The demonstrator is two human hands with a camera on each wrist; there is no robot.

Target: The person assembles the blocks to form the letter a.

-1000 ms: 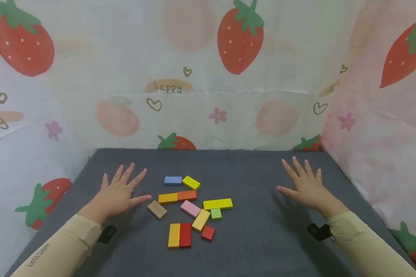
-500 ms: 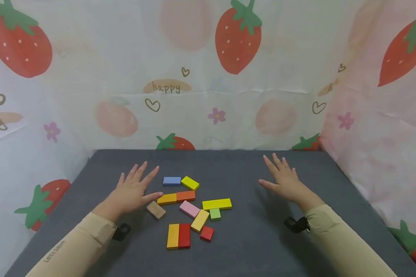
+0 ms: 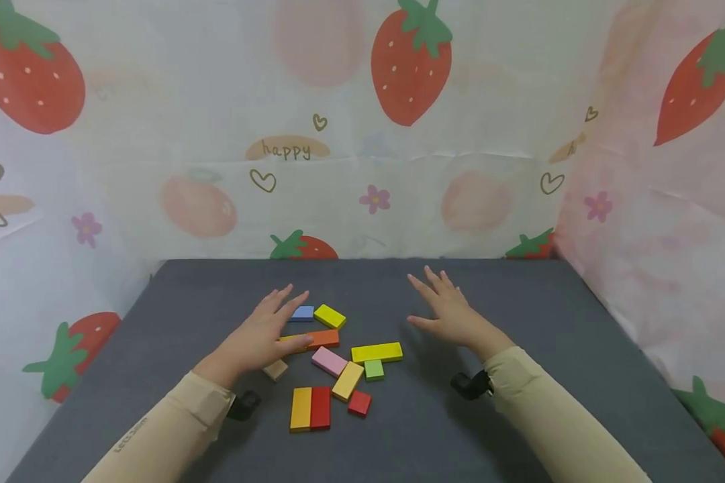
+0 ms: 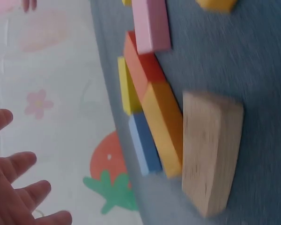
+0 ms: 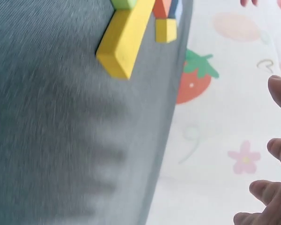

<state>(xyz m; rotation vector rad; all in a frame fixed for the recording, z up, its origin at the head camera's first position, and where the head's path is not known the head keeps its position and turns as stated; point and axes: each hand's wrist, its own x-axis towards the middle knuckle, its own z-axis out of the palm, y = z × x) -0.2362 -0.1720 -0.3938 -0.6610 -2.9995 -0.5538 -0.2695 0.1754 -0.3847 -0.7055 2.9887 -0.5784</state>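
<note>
My left hand (image 3: 256, 342), fingers spread, hovers over the left side of a group of coloured blocks. In the head view it overlaps the natural wooden block (image 3: 275, 369), an orange-yellow block (image 4: 163, 126) and the blue block (image 3: 303, 314). My right hand (image 3: 453, 318), also spread and holding nothing, is above the table right of the long yellow block (image 3: 377, 352). Between the hands lie an orange block (image 3: 323, 338), a pink block (image 3: 329, 361), a tan-yellow block (image 3: 347, 381), a small green block (image 3: 374, 369) and a short yellow block (image 3: 329, 316).
Nearer the front, a yellow block (image 3: 300, 409) and a red block (image 3: 321, 408) lie side by side, with a small red block (image 3: 359, 404) to their right. The dark grey tabletop (image 3: 447, 436) is enclosed by strawberry-print cloth (image 3: 350, 221) at the back and sides.
Both hands have moved inward: the left to the right over the blocks, the right to the left toward the long yellow block. The blocks have stayed in place.
</note>
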